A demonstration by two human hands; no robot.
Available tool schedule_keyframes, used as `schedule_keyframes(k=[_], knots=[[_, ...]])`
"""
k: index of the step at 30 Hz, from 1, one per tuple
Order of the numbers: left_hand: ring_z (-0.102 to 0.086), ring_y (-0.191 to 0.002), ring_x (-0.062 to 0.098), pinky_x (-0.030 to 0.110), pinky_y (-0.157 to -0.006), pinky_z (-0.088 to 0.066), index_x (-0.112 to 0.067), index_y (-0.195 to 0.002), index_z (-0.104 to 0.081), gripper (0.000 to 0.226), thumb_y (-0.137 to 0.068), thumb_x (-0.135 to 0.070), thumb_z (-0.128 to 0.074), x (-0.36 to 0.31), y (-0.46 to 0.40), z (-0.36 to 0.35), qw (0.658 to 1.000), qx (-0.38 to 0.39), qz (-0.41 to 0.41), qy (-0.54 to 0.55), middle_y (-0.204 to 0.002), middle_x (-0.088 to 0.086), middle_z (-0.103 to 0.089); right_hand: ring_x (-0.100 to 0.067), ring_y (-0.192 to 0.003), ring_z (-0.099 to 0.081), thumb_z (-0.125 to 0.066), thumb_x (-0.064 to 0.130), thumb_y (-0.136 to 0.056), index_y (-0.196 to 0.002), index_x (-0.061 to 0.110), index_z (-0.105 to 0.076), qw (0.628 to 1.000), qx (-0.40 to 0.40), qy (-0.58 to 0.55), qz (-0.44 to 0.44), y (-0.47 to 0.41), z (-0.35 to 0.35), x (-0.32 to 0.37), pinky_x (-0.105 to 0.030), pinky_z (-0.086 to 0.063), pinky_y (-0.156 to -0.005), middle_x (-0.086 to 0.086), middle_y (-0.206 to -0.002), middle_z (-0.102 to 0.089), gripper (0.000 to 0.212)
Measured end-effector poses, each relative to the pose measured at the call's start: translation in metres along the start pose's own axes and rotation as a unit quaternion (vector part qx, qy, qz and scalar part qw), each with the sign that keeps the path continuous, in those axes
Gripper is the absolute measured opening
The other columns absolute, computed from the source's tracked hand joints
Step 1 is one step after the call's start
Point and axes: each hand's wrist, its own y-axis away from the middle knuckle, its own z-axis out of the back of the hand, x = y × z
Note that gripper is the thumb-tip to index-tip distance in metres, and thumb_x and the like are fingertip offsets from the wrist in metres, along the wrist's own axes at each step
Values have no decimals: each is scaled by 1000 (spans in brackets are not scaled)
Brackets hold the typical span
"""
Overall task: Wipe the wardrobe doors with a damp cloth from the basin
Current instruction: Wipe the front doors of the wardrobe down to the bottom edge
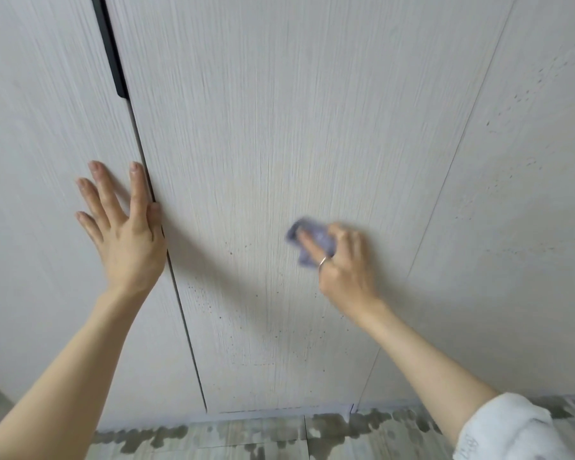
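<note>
Far left: pale grey wood-grain wardrobe door, left panel (40,127), filling the frame edge to the dark seam. Left hand (127,234) lies flat against this panel, fingers straight and splayed apart, thumb alongside the seam; nothing held. Bare forearm runs down to the lower left corner.

Above the hand, a slim black vertical handle strip (110,48) sits in the gap between the panels.

Centre: pale grey wood-grain middle door panel (246,127), same finish, with small dark specks scattered low down (spots or droplets, cannot tell which).

Right of centre: small crumpled lilac-blue cloth (307,242) pressed against the middle panel, blurred. Right hand (342,260) grips it, fingers curled over the bunched fabric, index finger laid across the top; a thin silver ring (322,260) shows on one finger. A white rolled-up sleeve (512,426) sits at the elbow.

Far right: third pale grey door panel (512,194), faintly speckled.

Bottom: grey tiled floor (246,436) with dark wet patches along the base of the doors.
</note>
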Motion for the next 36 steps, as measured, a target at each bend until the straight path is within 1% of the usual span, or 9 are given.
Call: schedule_keyframes(k=[3,10,16,19,23,26,30,33,36], knots=[[14,-142,39,59,-110,5,-33,-150,-8,56,-102,-16,-32,3,3,2,1000,13,-15,-3,-157,17,11,-30,-74,-63,-82,4,-62,-115,21,-68,977,83,68,181,26,-3,4,-31,-48,-63,-14,-91,-67,57],[12,-142,39,57,-111,3,-31,-150,-11,54,-102,-22,-34,13,7,6,999,24,-38,-29,-157,17,9,-27,-92,-38,-43,1,-81,-129,20,-47,978,-142,-87,-127,-52,-13,35,-32,-31,-79,-6,-109,-34,53],[12,-142,40,58,-111,2,-28,-151,-12,54,-102,-24,-34,21,10,7,998,36,-39,-38,-157,18,8,-27,-76,-62,-49,1,-83,-110,19,-71,973,37,47,222,23,-38,63,-29,-52,-61,-10,-93,-66,39],[11,-142,40,58,-112,2,-26,-151,-12,55,-101,-23,-36,24,15,8,998,39,-43,-40,-157,19,7,-29,-76,-62,-38,3,-91,-113,16,-69,985,14,24,171,3,-31,66,-30,-49,-63,-13,-94,-66,40],[12,-142,40,56,-112,5,-24,-150,-11,56,-101,-23,-37,28,18,6,998,43,-43,-34,-157,19,7,-30,-87,-39,-47,-6,-82,-123,8,-61,994,-102,-36,-24,-62,-28,79,-38,-34,-73,-21,-107,-54,45],[9,-142,41,55,-112,4,-21,-148,-10,58,-100,-23,-41,35,18,6,997,46,-52,-37,-156,20,4,-28,-91,-41,-45,7,-87,-117,12,-66,993,-78,4,89,-50,-46,98,-36,-37,-75,-13,-112,-47,36],[6,-142,43,55,-112,3,-18,-148,-16,56,-99,-23,-44,42,18,7,995,53,-75,-49,-156,20,1,-20,-79,-64,-56,15,-90,-92,19,-76,958,53,41,280,7,-54,100,-26,-50,-63,-1,-91,-70,21],[7,-142,43,55,-112,4,-18,-148,-13,56,-100,-25,-41,45,21,7,995,57,-74,-44,-156,20,2,-21,-74,-65,-42,16,-93,-101,20,-75,957,61,47,279,-8,-47,101,-26,-48,-61,-2,-88,-70,34],[8,-143,40,56,-112,4,-21,-147,-8,55,-101,-29,-36,46,29,4,995,61,-68,-31,-155,12,7,-30,-79,-60,-47,10,-83,-114,11,-68,989,-22,-7,149,-59,-43,117,-33,-46,-65,-15,-95,-66,37]])
